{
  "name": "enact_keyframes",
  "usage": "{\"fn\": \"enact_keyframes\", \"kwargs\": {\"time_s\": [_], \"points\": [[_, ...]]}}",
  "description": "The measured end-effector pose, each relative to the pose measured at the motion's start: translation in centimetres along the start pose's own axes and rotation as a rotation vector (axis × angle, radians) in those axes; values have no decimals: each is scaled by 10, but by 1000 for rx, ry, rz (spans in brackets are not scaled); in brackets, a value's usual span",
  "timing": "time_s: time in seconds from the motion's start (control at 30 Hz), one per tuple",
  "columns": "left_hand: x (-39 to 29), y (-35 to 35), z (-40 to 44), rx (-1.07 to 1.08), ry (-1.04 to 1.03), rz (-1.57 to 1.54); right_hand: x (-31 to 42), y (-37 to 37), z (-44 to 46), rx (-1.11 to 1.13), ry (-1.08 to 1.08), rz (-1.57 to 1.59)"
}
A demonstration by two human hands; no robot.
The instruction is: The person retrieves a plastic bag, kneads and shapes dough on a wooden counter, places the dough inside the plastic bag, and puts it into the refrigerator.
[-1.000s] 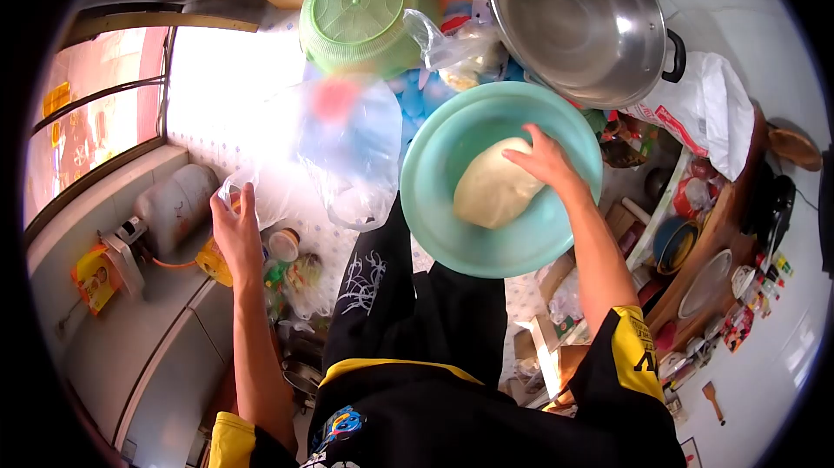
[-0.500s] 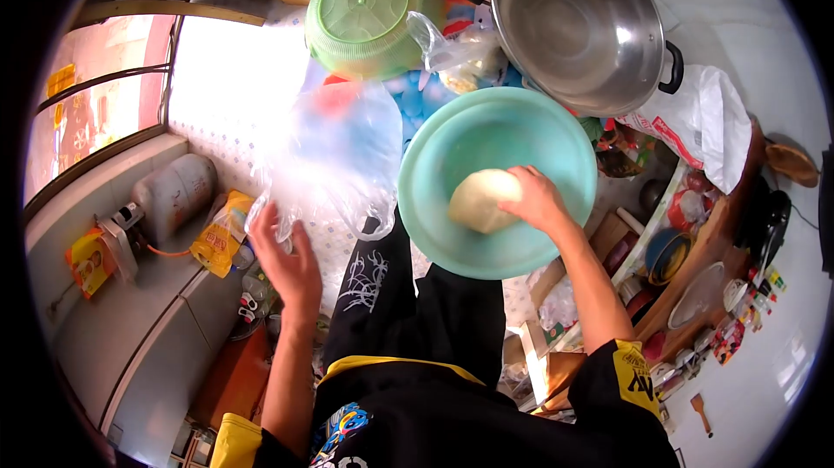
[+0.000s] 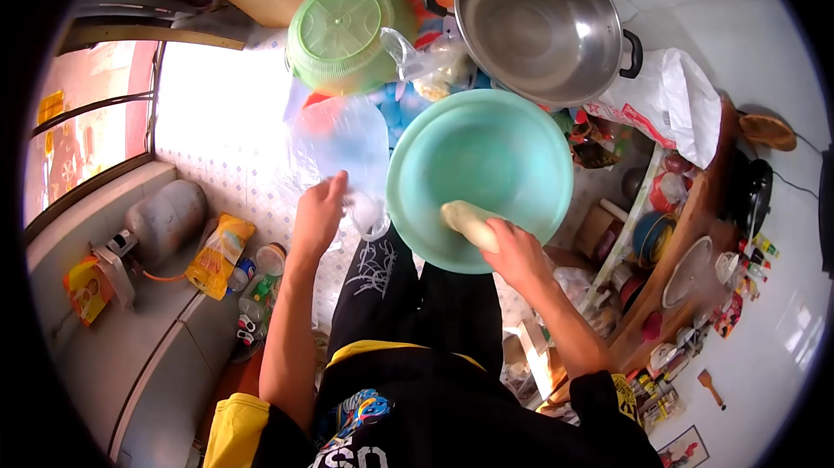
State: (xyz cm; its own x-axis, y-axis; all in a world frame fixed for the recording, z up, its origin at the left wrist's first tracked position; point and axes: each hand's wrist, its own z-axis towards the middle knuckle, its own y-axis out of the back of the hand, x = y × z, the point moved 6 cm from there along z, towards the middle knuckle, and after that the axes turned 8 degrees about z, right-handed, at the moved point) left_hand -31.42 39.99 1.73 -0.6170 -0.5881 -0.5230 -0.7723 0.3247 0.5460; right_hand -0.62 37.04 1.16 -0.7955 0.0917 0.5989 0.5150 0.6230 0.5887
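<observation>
A pale lump of dough is gripped in my right hand, tilted up on its side over the near part of a turquoise basin. My left hand is at the near edge of a clear plastic bag, left of the basin, with its fingers closed on the bag's film. The bag lies spread out and partly overlaps the blue patterned cloth.
Beyond the basin are a green colander, a knotted plastic bag and a large steel pot. A white sack and shelves are at the right. A gas cylinder and yellow packet stand left.
My right hand has lifted and tilted the dough toward the basin's near rim. My left hand has moved right and closed by the bag, after being spread open half a second ago.
</observation>
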Motion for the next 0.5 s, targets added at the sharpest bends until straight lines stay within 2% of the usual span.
{"fn": "enact_keyframes", "kwargs": {"time_s": [0.03, 0.07, 0.1, 0.17, 0.23, 0.3, 0.4, 0.43, 0.5], "points": [[-13, 3, -1, 113, -80, 461, 3, 2, -2, -22, -48, 8], [-25, 6, -11, 34, -184, 727, 8, 6, -5, -34, -53, 2], [-35, 16, -31, -122, -134, 624, 13, 12, -10, -88, -74, 32], [-42, 0, -51, 72, 21, -174, 24, 23, -20, -149, -105, 56], [-23, -50, -43, 252, 155, -605, 33, 43, -34, -288, -137, 194], [-14, -103, -24, 288, 185, -838, 53, 67, -53, -329, -147, 225], [-6, -160, -7, 416, 391, -1127, 80, 97, -85, -373, -184, 261], [-18, -162, -6, 441, 389, -1120, 87, 108, -104, -410, -256, 364], [-58, -168, -22, 696, 543, -1130, 102, 126, -143, -457, -446, 571]]}}
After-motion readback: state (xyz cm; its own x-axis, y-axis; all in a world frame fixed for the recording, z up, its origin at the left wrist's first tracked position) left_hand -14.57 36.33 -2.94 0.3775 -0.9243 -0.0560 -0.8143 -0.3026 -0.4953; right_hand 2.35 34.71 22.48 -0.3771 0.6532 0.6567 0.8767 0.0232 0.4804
